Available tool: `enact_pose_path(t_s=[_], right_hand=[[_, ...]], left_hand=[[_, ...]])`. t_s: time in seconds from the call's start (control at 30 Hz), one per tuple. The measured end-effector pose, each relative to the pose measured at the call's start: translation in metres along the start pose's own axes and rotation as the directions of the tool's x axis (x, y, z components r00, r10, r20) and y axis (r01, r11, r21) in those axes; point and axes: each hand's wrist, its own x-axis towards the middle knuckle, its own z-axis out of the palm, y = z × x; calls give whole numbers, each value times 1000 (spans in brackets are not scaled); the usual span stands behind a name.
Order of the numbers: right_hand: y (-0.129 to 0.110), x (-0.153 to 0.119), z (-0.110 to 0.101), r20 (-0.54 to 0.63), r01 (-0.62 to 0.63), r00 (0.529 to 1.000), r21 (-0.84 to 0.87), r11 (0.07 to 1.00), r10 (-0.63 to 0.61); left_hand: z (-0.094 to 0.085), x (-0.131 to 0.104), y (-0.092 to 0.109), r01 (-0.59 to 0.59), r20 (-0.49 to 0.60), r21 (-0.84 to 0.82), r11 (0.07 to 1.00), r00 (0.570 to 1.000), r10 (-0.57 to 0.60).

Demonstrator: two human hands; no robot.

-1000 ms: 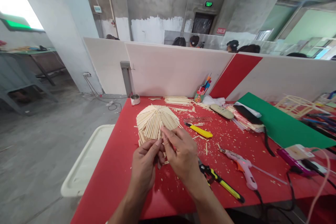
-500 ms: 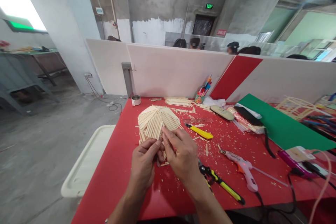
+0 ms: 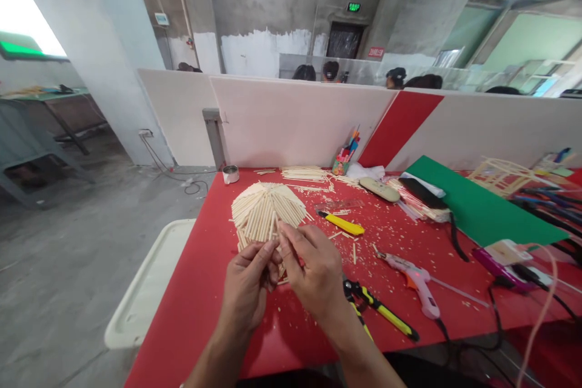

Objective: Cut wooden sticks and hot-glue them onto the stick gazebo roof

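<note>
A fan-shaped panel of pale wooden sticks [image 3: 268,209] lies on the red table [image 3: 204,291]. My left hand [image 3: 248,285] and my right hand [image 3: 313,270] meet at the panel's near edge, fingertips pinched together on a thin wooden stick [image 3: 276,235] that stands among the panel's sticks. Both hands cover the near part of the panel. Wood chips litter the table around them.
Right of my hands lie yellow-handled pliers [image 3: 382,310], a pink glue gun [image 3: 416,282] with its cord, and a yellow utility knife [image 3: 343,224]. Further back are loose stick bundles [image 3: 304,173], a small tin [image 3: 230,174], a green sheet [image 3: 473,206] and a white partition [image 3: 295,121]. A white tray [image 3: 150,279] sits at the left.
My hands stay pinched on the stick at the panel's edge, the fingers shifting slightly. The view has drifted a little.
</note>
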Motion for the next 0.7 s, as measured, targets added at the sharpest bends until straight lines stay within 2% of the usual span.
enact_pose_path(t_s=[0.1, 0.23, 0.3, 0.37, 0.47, 0.57, 0.7], right_hand=[[1, -12, -16, 12, -105, 995, 79, 991, 104], [-5, -21, -37, 115, -296, 955, 242, 924, 275], [-7, -21, -44, 163, -355, 934, 319, 879, 318], [-7, -22, -47, 190, -403, 915, 374, 835, 356], [-3, -29, -49, 202, -463, 886, 376, 802, 417], [4, -44, -52, 199, -504, 863, 314, 804, 463], [21, -72, -67, 316, -544, 824, 212, 812, 470]], left_hand=[[-6, -10, -7, -7, 39, 50, 999, 999, 5], [-13, -22, -13, -41, 98, 171, 984, 995, 24], [-13, -26, -15, -71, 168, 285, 956, 985, 23], [-13, -29, -19, -73, 248, 390, 918, 968, -29], [-9, -33, -29, -10, 312, 449, 894, 939, -146], [-2, -36, -46, 99, 311, 386, 917, 922, -231], [6, -39, -70, 223, 296, 329, 918, 899, -324]])
